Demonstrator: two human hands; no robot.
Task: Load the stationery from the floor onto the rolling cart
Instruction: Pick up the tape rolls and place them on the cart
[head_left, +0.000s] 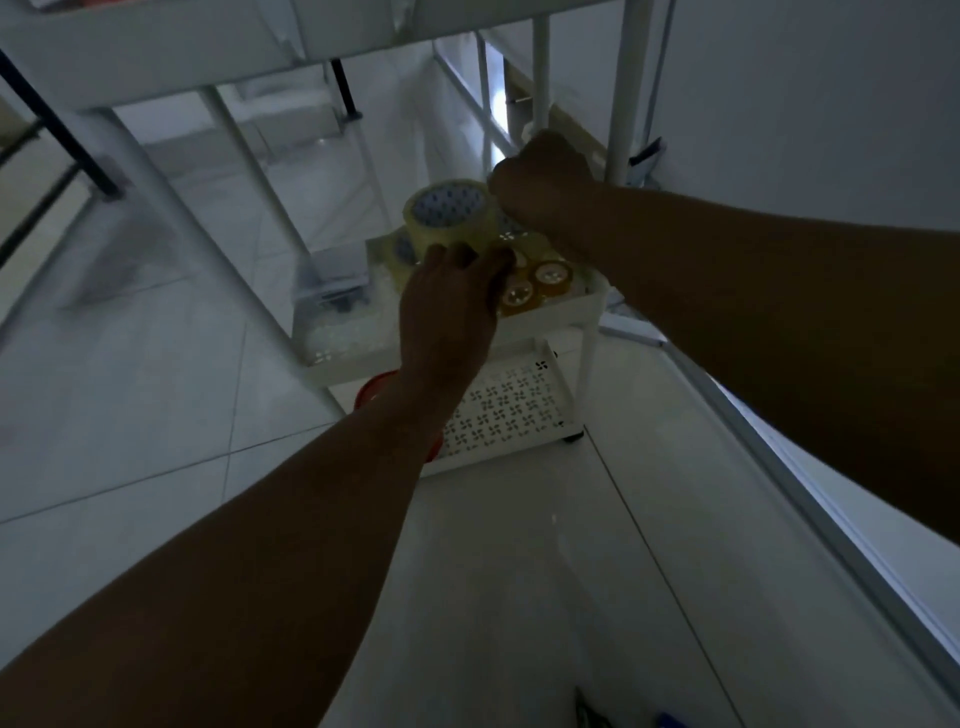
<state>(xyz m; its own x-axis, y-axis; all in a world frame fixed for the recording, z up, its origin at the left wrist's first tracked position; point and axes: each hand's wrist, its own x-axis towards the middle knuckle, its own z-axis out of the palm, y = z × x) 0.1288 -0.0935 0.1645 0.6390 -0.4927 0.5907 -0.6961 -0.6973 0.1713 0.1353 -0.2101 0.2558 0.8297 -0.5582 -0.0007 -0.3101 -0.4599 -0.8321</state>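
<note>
Tape rolls (451, 217) beneath both hands (451, 306)

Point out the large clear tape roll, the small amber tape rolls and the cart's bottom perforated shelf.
large clear tape roll (451, 212): head view, on its upper face.
small amber tape rolls (550, 274): head view, on one roll's top.
bottom perforated shelf (511, 410): head view, on its bare patterned floor.

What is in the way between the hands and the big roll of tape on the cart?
Nothing visible. The left hand already reaches the big clear tape roll on the white cart's middle tray; the right hand is right beside it. Small amber tape rolls sit nearby.
</note>
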